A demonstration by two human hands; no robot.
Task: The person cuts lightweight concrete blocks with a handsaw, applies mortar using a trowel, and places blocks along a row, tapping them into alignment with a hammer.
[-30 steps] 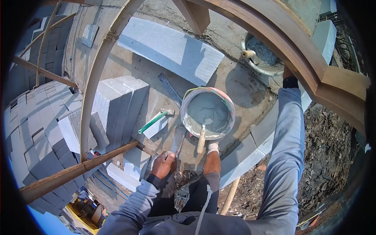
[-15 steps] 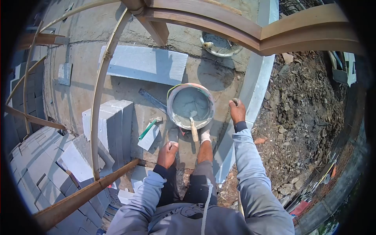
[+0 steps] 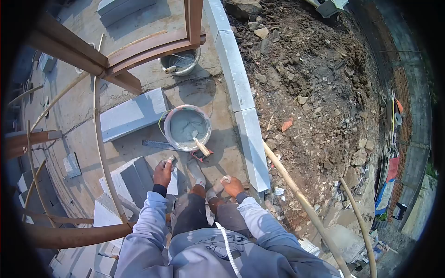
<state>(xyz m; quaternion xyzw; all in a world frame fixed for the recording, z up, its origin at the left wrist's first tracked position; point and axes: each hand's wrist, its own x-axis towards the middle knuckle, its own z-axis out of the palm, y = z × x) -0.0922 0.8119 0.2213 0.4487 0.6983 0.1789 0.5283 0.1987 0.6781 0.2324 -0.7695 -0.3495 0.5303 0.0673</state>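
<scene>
My left hand (image 3: pixel 162 173) is closed beside a small pale block (image 3: pixel 173 183); a small greyish piece shows at its fingertips, too small to name. In front of my knees, my right hand (image 3: pixel 233 186) is closed too, with a whitish bit at the fingertips that I cannot make out. Ahead of both hands stands a bucket (image 3: pixel 207 135) of wet grey mortar (image 3: pixel 185 124). A trowel (image 3: pixel 201 146) rests in it, its wooden handle over the near rim. To the left of the bucket a saw blade (image 3: pixel 158 144) lies on the floor.
A long pale block (image 3: pixel 134 116) lies behind the saw. Further back is another mortar bucket (image 3: pixel 191 69), near a wooden frame (image 3: pixel 153 48). A low block wall (image 3: pixel 241 92) borders rubble (image 3: pixel 310 92) at right. Stacked blocks (image 3: pixel 134 178) and poles (image 3: pixel 99 134) stand left.
The view has swung right. My right hand has come back from the far right to near my knees. My left hand is now beside the small block, where the green-handled hammer no longer shows.
</scene>
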